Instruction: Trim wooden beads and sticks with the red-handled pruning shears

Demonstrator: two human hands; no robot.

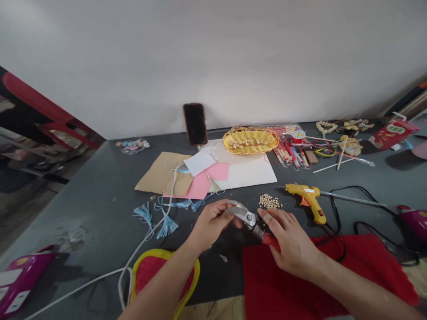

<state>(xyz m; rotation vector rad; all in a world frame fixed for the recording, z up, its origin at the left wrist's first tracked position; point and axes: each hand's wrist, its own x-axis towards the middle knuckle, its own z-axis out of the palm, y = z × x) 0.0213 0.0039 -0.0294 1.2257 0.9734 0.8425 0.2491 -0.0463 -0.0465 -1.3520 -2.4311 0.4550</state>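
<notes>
Red cloth [360, 284]: spread along the near edge of the tabletop [110, 200], nearer than the shears [248, 218] and to their right, partly under the right forearm.
Pad [150, 278]: red with a yellow rim, nearer than the shears and to their left, partly covered by the left forearm.
Shears: held between the two hands above the tabletop, silver curved blade towards the left, red handle towards the right.
Left hand [213, 222]: fingers bent in, thumb and forefinger pinched about the blade end of the shears; whether they also grip some small piece, I cannot tell.
Right hand [290, 240]: wrapped round the red handle of the shears, thumb towards the pivot.
Beads [270, 201]: a small pale heap just beyond the shears, slightly right.
Glue gun [308, 195]: yellow, lying right of the shears, a clear stick in its back end.
Tassels [167, 226]: light blue, scattered left of the shears.
Cable [143, 240]: white, winding left of the shears and past the pad.
Papers [247, 175]: brown, pink and white, overlapping, beyond the shears.
Basket [238, 150]: yellow, woven, beyond the shears, small pale pieces inside.
Phone [195, 124]: upright against the wall [213, 58], beyond the shears and to their left.
Carton [393, 133]: red, with a straw, tilted, far right of the shears.
</notes>
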